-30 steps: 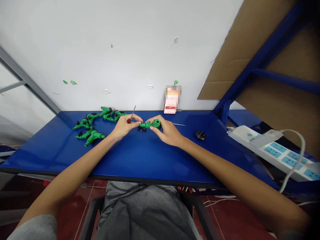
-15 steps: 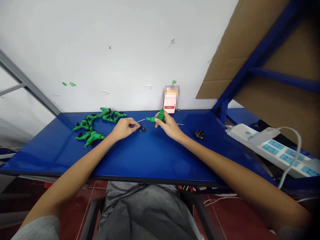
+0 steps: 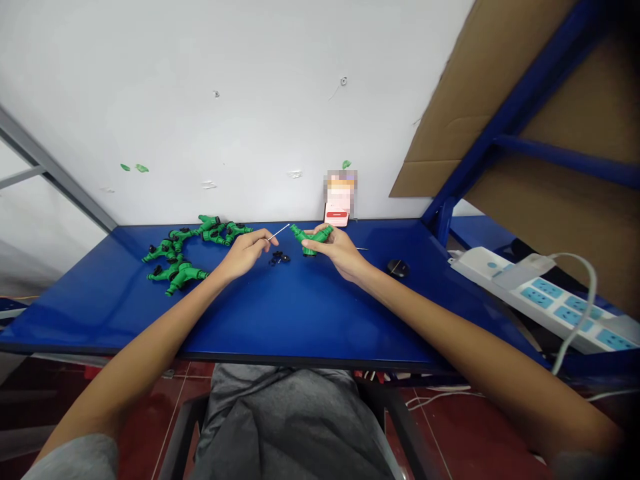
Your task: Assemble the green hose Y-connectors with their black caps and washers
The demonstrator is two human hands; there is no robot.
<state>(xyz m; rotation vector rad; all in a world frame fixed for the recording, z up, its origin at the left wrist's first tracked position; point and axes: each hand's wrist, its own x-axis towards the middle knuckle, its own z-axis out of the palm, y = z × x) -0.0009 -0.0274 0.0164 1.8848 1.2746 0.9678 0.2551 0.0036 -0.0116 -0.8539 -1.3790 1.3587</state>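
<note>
My right hand point(image 3: 340, 248) is closed around a green Y-shaped hose splitter point(image 3: 319, 235). Its two branches point upward, and a wider collar faces down towards the table. To the left, my left hand point(image 3: 249, 252) pinches a thin metal rod point(image 3: 279, 232) that looks like a screwdriver shaft; any handle is hidden in the fingers. The rod's tip points at the splitter's left branch, close to it; I cannot tell if they touch. Small black parts point(image 3: 280, 258) lie on the table between the hands.
Several green splitters point(image 3: 183, 275) with black valve knobs lie on the blue table point(image 3: 300, 313) at left. A phone point(image 3: 337, 212) leans on the wall. A thin metal piece point(image 3: 362, 249) and a black round object point(image 3: 398, 268) lie at right, near a white power strip point(image 3: 545, 293).
The splitter has turned in my right hand, so its branches now point up instead of sideways. My left hand has risen off the small black parts, tilting the rod more steeply.
</note>
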